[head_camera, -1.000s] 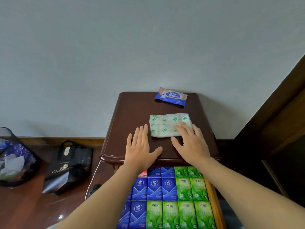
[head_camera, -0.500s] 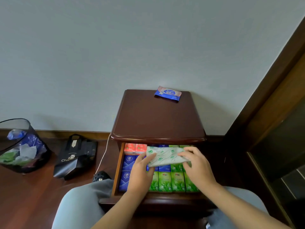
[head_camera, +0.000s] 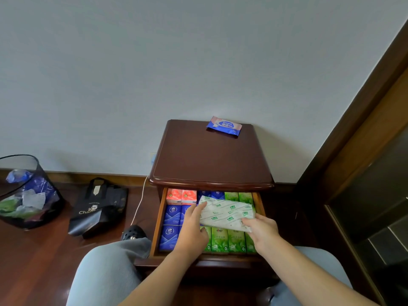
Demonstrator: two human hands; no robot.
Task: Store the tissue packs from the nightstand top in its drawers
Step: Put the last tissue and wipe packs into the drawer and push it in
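Tissue pack — over drawer, between hands.

white-green tissue pack: flat, slightly tilted, held over the open top drawer | blue-pink pack: lies flat at the nightstand top back edge (by the wall) | drawer: rows of orange, blue and green packs standing side by side

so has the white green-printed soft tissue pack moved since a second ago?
Yes. The white green-printed soft tissue pack went off the dark wooden nightstand top, toward the person, into the open drawer.
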